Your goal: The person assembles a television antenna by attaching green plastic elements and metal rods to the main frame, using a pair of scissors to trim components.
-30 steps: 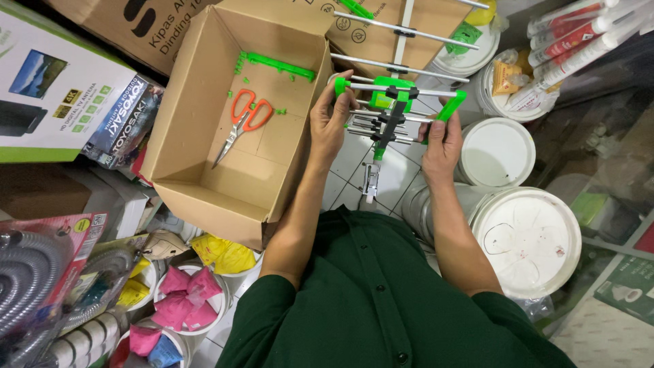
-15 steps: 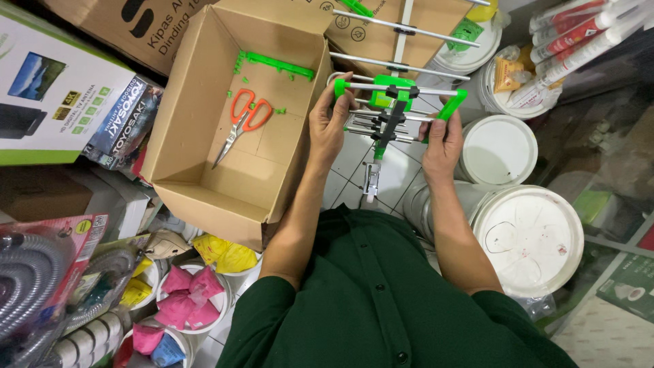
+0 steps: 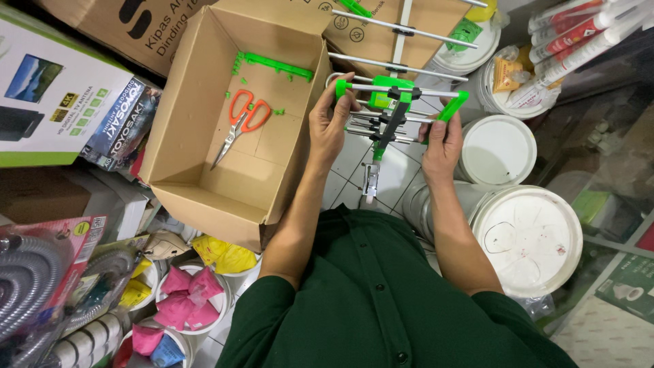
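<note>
I hold a metal-rod antenna (image 3: 392, 102) with bright green plastic fittings out in front of me, over a tiled floor. My left hand (image 3: 332, 125) grips the left ends of its silver cross rods near a green end cap. My right hand (image 3: 441, 144) grips the right side, by a slanted green piece. The antenna's boom runs away from me, with further rods (image 3: 402, 31) beyond my hands. To the left stands an open cardboard box (image 3: 197, 123) that holds orange-handled scissors (image 3: 240, 123) and a green plastic strip (image 3: 272, 65).
White lidded buckets (image 3: 528, 235) and a smaller white lid (image 3: 499, 150) stand at the right. Printed cartons (image 3: 51, 88) lie at the left. Tubs with pink and yellow packets (image 3: 187, 296) and a grey ribbed hose (image 3: 27, 279) are at the lower left. Sealant tubes (image 3: 579, 31) lie at the top right.
</note>
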